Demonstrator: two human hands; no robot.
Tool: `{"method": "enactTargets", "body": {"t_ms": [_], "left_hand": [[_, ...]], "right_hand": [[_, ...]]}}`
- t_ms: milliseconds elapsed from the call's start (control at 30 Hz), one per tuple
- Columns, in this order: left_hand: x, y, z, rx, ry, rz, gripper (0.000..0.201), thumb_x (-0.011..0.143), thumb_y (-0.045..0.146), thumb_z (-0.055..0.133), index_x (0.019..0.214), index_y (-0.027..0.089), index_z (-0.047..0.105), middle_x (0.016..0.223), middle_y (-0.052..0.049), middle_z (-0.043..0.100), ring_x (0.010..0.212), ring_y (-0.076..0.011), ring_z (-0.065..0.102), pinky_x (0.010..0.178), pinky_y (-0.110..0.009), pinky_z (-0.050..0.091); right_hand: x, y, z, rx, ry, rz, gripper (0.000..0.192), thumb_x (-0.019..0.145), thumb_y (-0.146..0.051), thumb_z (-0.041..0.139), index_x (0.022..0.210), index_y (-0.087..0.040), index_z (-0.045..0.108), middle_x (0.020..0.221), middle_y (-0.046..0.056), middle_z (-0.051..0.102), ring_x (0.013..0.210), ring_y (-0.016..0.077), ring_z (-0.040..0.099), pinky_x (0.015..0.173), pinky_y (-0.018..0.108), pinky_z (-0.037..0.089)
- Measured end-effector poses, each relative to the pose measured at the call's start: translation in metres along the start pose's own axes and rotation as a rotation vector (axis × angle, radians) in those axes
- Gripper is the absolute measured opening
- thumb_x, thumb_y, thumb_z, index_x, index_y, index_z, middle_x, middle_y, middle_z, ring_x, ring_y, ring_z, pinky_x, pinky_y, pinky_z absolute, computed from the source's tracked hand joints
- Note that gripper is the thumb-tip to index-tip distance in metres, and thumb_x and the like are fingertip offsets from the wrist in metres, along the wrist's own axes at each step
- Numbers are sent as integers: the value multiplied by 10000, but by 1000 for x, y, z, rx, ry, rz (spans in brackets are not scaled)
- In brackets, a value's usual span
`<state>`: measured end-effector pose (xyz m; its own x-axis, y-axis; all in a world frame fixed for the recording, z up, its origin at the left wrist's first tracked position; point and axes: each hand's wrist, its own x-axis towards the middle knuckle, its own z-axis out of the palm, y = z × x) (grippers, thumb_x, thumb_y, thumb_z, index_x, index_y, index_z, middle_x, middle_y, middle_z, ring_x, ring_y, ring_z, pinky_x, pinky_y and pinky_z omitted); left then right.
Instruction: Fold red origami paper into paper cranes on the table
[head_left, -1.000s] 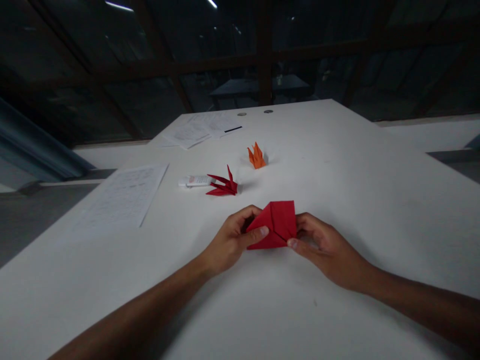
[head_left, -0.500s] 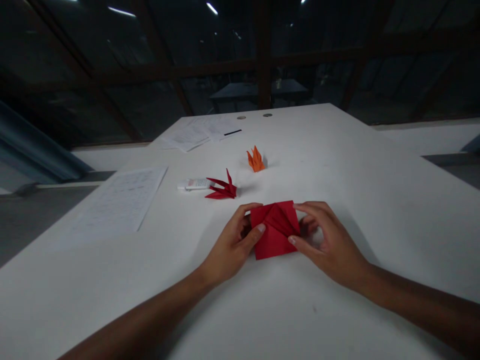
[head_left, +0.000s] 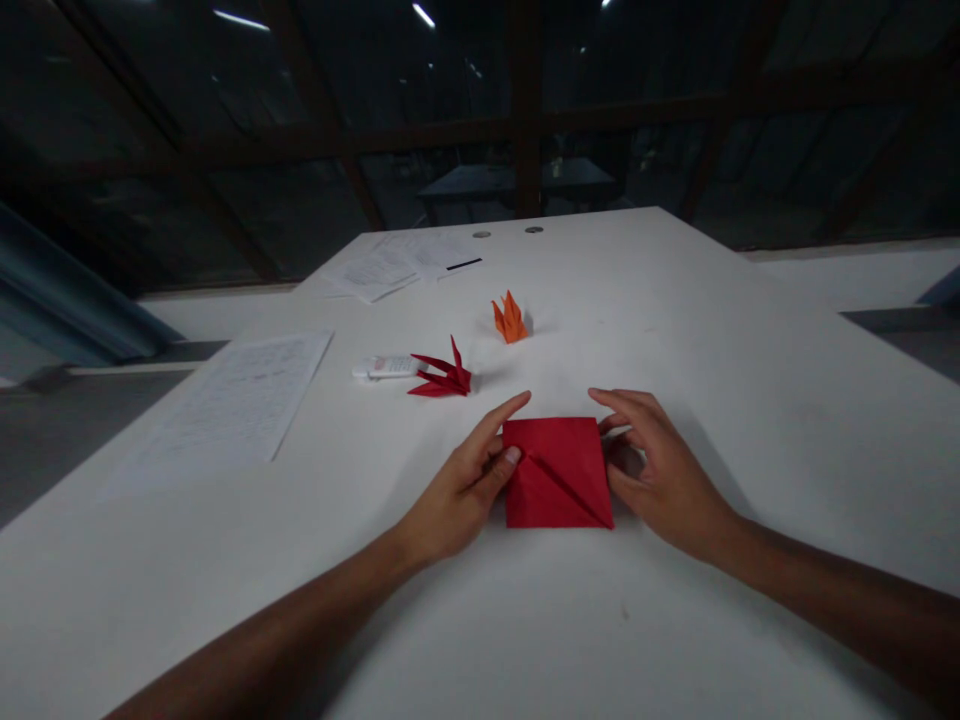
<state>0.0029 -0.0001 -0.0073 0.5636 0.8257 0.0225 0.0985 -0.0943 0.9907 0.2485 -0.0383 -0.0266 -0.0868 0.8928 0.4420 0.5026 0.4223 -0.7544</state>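
A folded square of red origami paper, with a crease running diagonally to its lower right corner, lies between my hands above the white table. My left hand pinches its left edge, thumb on the front face and the index finger stretched up past the top edge. At the right edge, my right hand has curled fingers and thumb against the paper, their tips partly hidden by it; its index finger points free above. Just beyond my left hand sits a red paper crane, and farther back an orange paper crane.
A white tube-like item with print lies beside the red crane. Written sheets cover the table's left side, with more papers and a dark strip at the back. Two round discs sit near the far edge, before dark windows.
The red paper's raised central fold now lies flat, giving a smoother square. My right thumb has left its front face, and both index fingers have lifted off the top edge.
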Motion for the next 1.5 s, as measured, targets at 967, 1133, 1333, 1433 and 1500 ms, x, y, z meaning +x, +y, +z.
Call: {"method": "enactTargets", "body": {"t_ms": [967, 1133, 1333, 1433, 1500], "left_hand": [[6, 9, 15, 97, 23, -106, 219, 875, 308, 691, 1020, 165, 610, 916, -35, 683, 792, -180, 624, 695, -287, 512], [6, 6, 11, 230, 164, -71, 193, 880, 289, 664, 1023, 183, 592, 850, -8, 668, 714, -158, 609, 634, -262, 485], [8, 8, 8, 451, 246, -54, 360, 871, 383, 690, 1171, 223, 574, 689, 40, 641, 559, -134, 547, 556, -239, 423], [14, 6, 2, 393, 217, -76, 280, 855, 370, 699, 1069, 211, 614, 738, 22, 661, 589, -130, 568, 567, -234, 441], [18, 5, -2, 271, 183, -124, 213, 858, 336, 680, 1007, 202, 610, 786, 18, 659, 579, -110, 559, 546, -217, 447]], "right_hand": [[-3, -18, 3, -43, -51, 120, 175, 892, -193, 680, 1047, -261, 637, 959, 12, 693, 839, 193, 651, 742, 324, 520], [-4, -16, 3, -26, -109, 86, 108, 908, -187, 666, 989, -258, 659, 957, 15, 675, 840, 186, 642, 758, 328, 513], [-9, -13, 7, -176, -256, -102, 230, 940, -188, 634, 1156, -266, 637, 1127, 63, 692, 1040, 248, 632, 935, 454, 476], [-11, -15, 7, -263, -279, -196, 339, 924, -147, 626, 1239, -266, 591, 1151, 69, 706, 1040, 265, 625, 937, 485, 449], [-13, -17, 7, -291, -283, -236, 382, 882, -106, 632, 1230, -254, 573, 1145, 67, 712, 1028, 275, 622, 917, 481, 444]]}}
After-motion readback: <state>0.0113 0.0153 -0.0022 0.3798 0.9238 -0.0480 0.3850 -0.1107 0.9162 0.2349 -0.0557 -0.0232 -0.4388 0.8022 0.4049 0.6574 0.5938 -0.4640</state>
